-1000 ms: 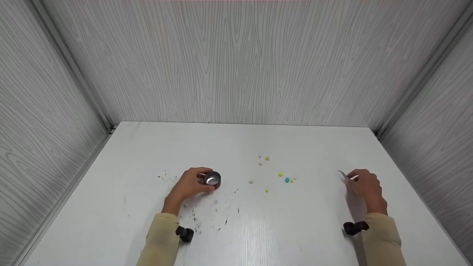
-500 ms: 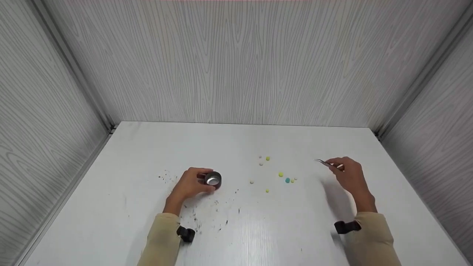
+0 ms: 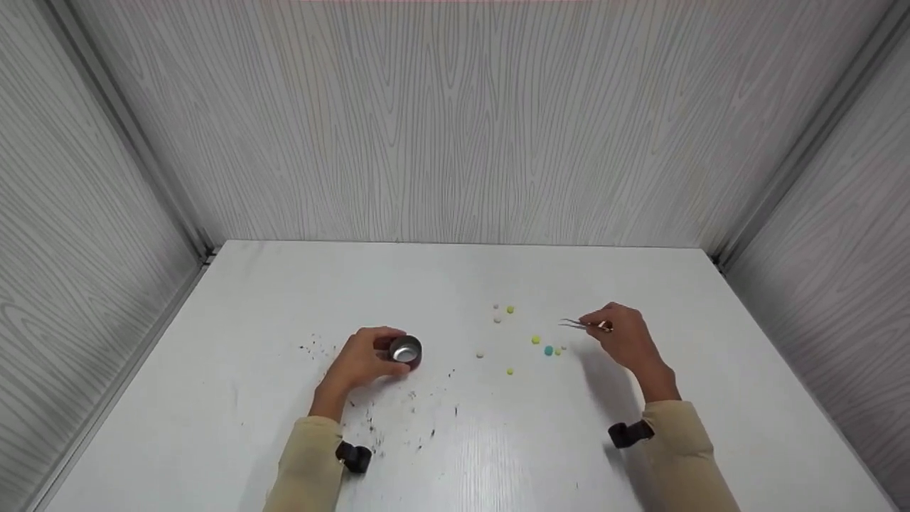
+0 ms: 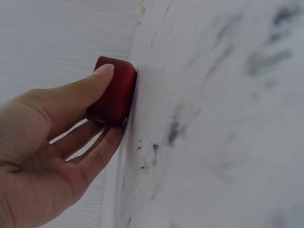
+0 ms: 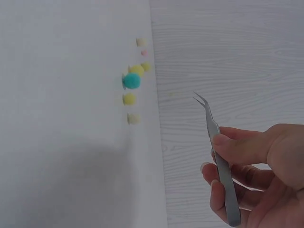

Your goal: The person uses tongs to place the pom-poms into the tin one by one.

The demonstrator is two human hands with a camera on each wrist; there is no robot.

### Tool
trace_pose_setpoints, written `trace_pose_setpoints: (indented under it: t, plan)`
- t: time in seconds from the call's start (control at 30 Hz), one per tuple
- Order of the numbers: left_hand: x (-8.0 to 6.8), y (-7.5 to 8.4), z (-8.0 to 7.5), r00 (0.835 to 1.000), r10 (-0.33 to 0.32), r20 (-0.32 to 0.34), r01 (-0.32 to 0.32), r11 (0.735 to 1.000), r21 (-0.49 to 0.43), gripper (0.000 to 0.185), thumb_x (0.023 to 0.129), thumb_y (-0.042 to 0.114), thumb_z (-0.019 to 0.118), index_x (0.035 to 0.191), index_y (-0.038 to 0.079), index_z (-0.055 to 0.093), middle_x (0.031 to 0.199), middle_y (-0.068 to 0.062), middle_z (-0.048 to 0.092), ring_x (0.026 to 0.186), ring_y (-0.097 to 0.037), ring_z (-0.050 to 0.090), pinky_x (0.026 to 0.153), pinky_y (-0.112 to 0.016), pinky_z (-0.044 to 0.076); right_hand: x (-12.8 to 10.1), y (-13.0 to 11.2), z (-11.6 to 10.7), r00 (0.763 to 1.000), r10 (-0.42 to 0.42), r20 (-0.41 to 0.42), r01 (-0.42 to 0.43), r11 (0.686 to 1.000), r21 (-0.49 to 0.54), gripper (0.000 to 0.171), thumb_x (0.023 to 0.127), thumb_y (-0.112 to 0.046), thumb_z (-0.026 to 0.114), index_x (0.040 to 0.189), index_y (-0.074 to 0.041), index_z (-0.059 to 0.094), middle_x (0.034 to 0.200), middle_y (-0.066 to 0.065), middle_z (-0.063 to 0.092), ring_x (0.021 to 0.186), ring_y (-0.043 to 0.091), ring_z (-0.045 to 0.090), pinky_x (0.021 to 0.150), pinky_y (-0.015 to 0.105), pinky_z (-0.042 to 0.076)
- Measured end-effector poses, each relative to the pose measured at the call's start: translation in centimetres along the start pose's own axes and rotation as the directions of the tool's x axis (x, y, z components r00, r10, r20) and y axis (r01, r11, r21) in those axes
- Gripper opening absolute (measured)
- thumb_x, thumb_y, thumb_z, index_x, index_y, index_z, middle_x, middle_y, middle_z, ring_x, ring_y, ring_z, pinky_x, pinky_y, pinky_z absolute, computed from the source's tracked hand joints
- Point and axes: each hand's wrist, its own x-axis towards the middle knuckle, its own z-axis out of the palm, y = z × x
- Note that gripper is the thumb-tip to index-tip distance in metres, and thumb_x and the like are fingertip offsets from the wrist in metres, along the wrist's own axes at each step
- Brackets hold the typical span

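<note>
Firmly, right hand (image 3: 624, 338) pinched tweezers (image 3: 584, 325) above the white table (image 3: 498, 441), tips slightly apart, just beside scattered small balls (image 3: 548, 350), left hand (image 3: 362, 358) curled around a little red cup (image 3: 406, 350) standing on the table, dark specks (image 3: 412, 405) nearby.

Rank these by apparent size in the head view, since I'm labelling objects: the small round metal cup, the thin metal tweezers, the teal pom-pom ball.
1. Small round metal cup, largest.
2. Thin metal tweezers, longer but very slender and partly hidden in the right hand, so unsure against the cup.
3. Teal pom-pom ball, smallest.
</note>
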Motion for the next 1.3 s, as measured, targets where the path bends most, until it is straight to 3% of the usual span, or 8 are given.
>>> trace_pose_setpoints:
  t: [0.23, 0.47, 0.73, 1.1, 1.3]
  plan:
    - [0.0, -0.1, 0.0, 1.0, 0.006, 0.001, -0.006, 1.0, -0.01, 0.058, 0.08, 0.004, 0.087, 0.134, 0.002, 0.066, 0.132, -0.021, 0.068, 0.122, -0.038, 0.066, 0.107, -0.053, 0.051, 0.7, -0.8, 2.1, 0.998, 0.006, 0.06, -0.006, 1.0, 0.002, 0.017, 0.091, 0.004, 0.072, 0.105, 0.002, 0.08, 0.095, 0.018, 0.073, 0.083, 0.026, 0.063, 0.072, 0.031, 0.048]
    - [0.1, -0.1, 0.0, 1.0, 0.008, 0.009, -0.008, 1.0, -0.003, 0.058, 0.08, 0.005, 0.088, 0.134, 0.003, 0.066, 0.132, -0.021, 0.068, 0.122, -0.038, 0.066, 0.107, -0.053, 0.051, 0.9, -1.0, 3.5, 0.998, 0.01, 0.069, -0.01, 1.0, -0.004, 0.017, 0.09, 0.005, 0.072, 0.105, 0.002, 0.081, 0.093, 0.017, 0.072, 0.084, 0.028, 0.065, 0.074, 0.037, 0.051]
    - [0.0, 0.1, 0.0, 1.0, -0.002, 0.007, 0.002, 1.0, 0.01, 0.058, 0.08, 0.006, 0.088, 0.134, 0.003, 0.066, 0.132, -0.021, 0.069, 0.124, -0.038, 0.065, 0.109, -0.056, 0.049, 0.9, -1.0, 3.7, 0.996, 0.037, 0.078, -0.037, 0.999, -0.005, 0.017, 0.091, 0.007, 0.069, 0.104, 0.004, 0.08, 0.096, 0.019, 0.073, 0.09, 0.032, 0.067, 0.079, 0.046, 0.056]
    - [-0.1, -0.2, 0.4, 1.0, -0.017, 0.003, 0.017, 1.0, 0.012, 0.058, 0.079, 0.006, 0.089, 0.133, 0.006, 0.067, 0.131, -0.018, 0.07, 0.122, -0.035, 0.067, 0.108, -0.053, 0.05, 0.4, -0.6, 4.0, 0.993, 0.079, 0.091, -0.077, 0.997, -0.024, 0.016, 0.09, 0.008, 0.07, 0.1, 0.003, 0.081, 0.095, 0.018, 0.073, 0.09, 0.03, 0.067, 0.08, 0.046, 0.056]
    - [0.0, -0.2, 0.0, 1.0, 0.011, -0.005, -0.011, 1.0, -0.005, 0.057, 0.08, 0.005, 0.088, 0.133, 0.003, 0.067, 0.129, -0.019, 0.07, 0.122, -0.036, 0.067, 0.108, -0.054, 0.05, 0.9, -0.7, 4.0, 0.996, 0.044, 0.075, -0.042, 0.999, -0.032, 0.014, 0.089, 0.007, 0.071, 0.098, 0.003, 0.081, 0.093, 0.017, 0.074, 0.088, 0.032, 0.068, 0.079, 0.047, 0.057]
